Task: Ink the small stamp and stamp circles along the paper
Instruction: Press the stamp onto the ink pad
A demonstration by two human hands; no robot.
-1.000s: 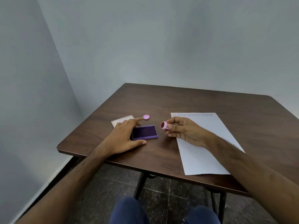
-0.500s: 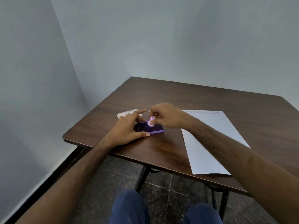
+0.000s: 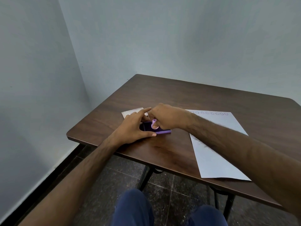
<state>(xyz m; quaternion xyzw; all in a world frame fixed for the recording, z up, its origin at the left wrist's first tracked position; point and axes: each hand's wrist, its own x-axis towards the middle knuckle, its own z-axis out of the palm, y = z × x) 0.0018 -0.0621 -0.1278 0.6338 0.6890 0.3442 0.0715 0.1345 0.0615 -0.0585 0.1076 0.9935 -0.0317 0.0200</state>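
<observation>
My right hand [image 3: 167, 116] grips the small pink stamp [image 3: 154, 124] and presses its face down onto the purple ink pad [image 3: 163, 131]. My left hand [image 3: 133, 126] rests on the pad's left side, thumb along its near edge and forefinger stretched past its far side, steadying it. The white paper [image 3: 218, 144] lies to the right on the table, with a row of several stamped circles [image 3: 210, 113] along its far edge. My hands hide much of the pad.
The brown table [image 3: 162, 95] stands in a corner of grey walls. A pale flat lid [image 3: 130, 112] lies just beyond my left hand. The table's near-left edge is close to the pad. My knees show below.
My right hand carried the stamp left from beside the paper onto the ink pad and turned it face down. My left hand stayed on the pad.
</observation>
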